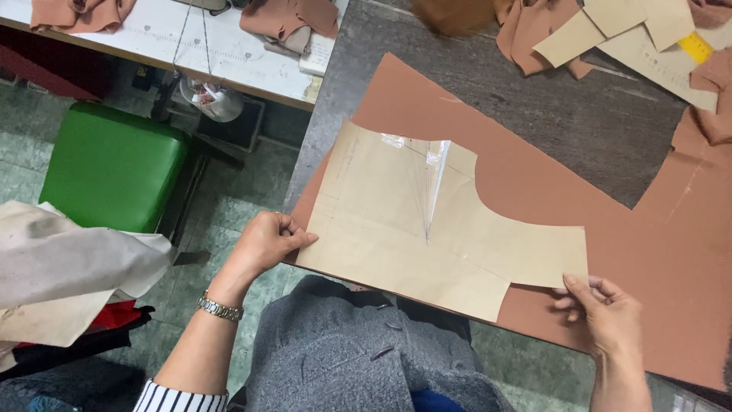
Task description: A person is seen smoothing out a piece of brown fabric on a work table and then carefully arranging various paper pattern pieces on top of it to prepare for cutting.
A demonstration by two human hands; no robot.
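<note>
A tan paper pattern piece (396, 236) lay flat on a sheet of terracotta-brown fabric (549, 191) spread over a grey table (534, 91). The pattern showed a curved cut-out along its upper right edge, a long tongue running to the right, faint ruled lines, and a narrow dart near its middle patched with clear tape. The left hand (263, 244) pinched the pattern's near left corner between thumb and fingers; the right hand (606, 313), fingers curled, gripped the near right corner together with the fabric edge. More pattern pieces (618, 30) and fabric scraps (709, 91) lay at the table's far side; a green stool (110, 168) stood on the floor to the left.
</note>
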